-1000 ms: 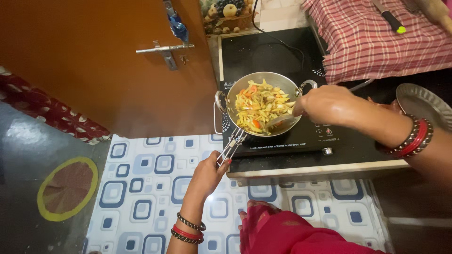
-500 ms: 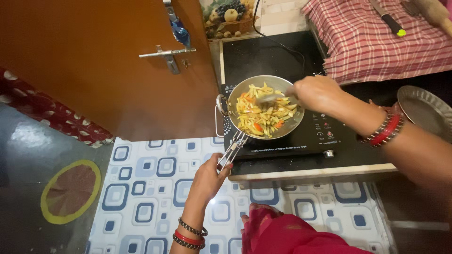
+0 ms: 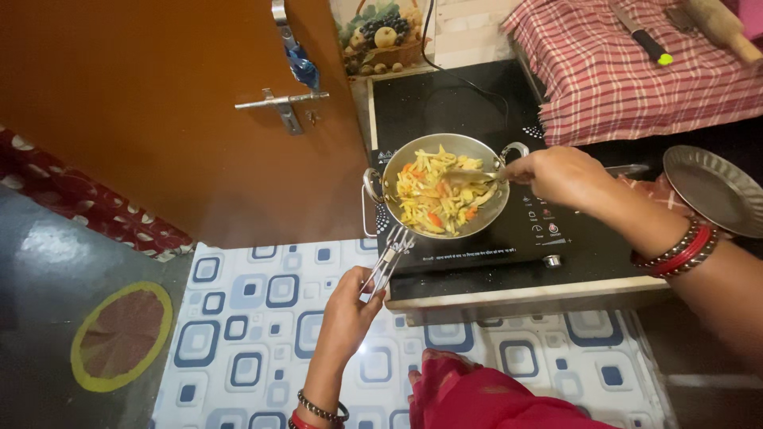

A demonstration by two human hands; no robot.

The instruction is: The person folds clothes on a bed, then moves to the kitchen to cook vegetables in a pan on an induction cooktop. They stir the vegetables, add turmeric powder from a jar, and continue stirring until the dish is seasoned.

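Head view: spoon (image 3: 469,176) in right hand (image 3: 556,176) points left across pan (image 3: 445,187).

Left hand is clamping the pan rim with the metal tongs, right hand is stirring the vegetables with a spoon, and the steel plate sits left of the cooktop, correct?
Not quite. The head view shows the steel plate to the right of the cooktop, not left. The rest holds: left hand grips the tongs on the pan rim, right hand stirs with the spoon.
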